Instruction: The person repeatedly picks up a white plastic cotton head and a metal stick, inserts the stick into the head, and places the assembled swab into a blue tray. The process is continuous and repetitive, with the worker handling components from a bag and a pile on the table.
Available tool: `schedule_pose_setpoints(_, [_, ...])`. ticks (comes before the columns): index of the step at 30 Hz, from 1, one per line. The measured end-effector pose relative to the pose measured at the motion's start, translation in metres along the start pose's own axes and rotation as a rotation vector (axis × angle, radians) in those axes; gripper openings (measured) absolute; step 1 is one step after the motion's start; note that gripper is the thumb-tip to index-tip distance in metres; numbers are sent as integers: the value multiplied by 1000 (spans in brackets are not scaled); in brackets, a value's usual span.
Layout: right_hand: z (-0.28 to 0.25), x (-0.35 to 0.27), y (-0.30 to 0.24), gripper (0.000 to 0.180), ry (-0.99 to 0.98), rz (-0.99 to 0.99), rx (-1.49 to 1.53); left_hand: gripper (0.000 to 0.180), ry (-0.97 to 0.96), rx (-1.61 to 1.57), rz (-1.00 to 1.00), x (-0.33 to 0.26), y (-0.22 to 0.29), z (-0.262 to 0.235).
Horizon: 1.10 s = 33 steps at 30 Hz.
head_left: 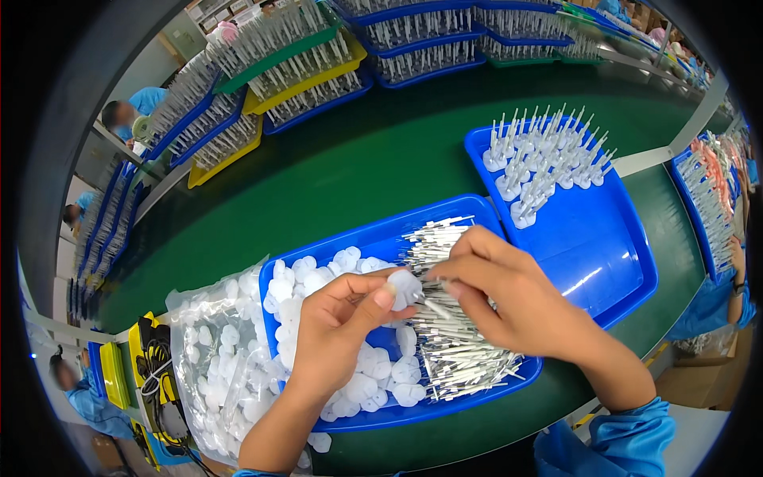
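Note:
My left hand (338, 318) pinches a translucent white plastic disc-like piece (404, 290) between thumb and fingers, above the blue tray. Close beside it, my right hand (509, 290) has thumb and forefinger pinched together near the piece's right side; what lies between those fingertips is too small and blurred to make out. Below both hands is a blue tray (318, 248). Its left part holds many similar white pieces (362, 385), and its right part a dense heap of thin white rods with metallic ends (469, 358).
Right of that tray, another blue tray (588, 274) holds white pieces with rods standing upright. A clear bag of white pieces (222, 366) lies at left, near black cables (159, 374). Stacked filled trays (278, 71) line the green table's (318, 183) far side. Co-workers (147, 99) sit around.

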State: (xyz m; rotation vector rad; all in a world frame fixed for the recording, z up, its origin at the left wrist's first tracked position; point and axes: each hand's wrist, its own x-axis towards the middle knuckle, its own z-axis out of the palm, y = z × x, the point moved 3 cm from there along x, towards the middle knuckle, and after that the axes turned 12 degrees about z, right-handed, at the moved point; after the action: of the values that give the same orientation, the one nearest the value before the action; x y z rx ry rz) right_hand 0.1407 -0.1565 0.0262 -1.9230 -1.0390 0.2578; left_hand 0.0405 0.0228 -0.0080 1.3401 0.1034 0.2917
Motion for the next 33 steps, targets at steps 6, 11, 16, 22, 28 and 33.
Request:
schedule_pose_setpoints(6, [4, -13, 0, 18, 45, 55, 188, 12, -28, -170, -24, -2, 1, 7])
schedule_pose_setpoints(11, [2, -13, -1, 10, 67, 111, 156, 9, -38, -181, 16, -2, 1, 6])
schedule_pose_setpoints(16, [11, -17, -4, 13, 0, 210, 72, 19, -116, 166, 307, -6, 3, 8])
schedule_pose_setpoints(22, [14, -20, -6, 13, -11, 154, 5, 27, -160, 180, 364, -7, 6, 11])
schedule_pose_setpoints(28, [11, -21, -5, 10, -96, 239, 205, 27, -213, 9, 316, -7, 3, 5])
schedule_pose_setpoints(33, [14, -24, -7, 9, 8, 198, 80, 25, -215, 5, 265, -7, 4, 6])
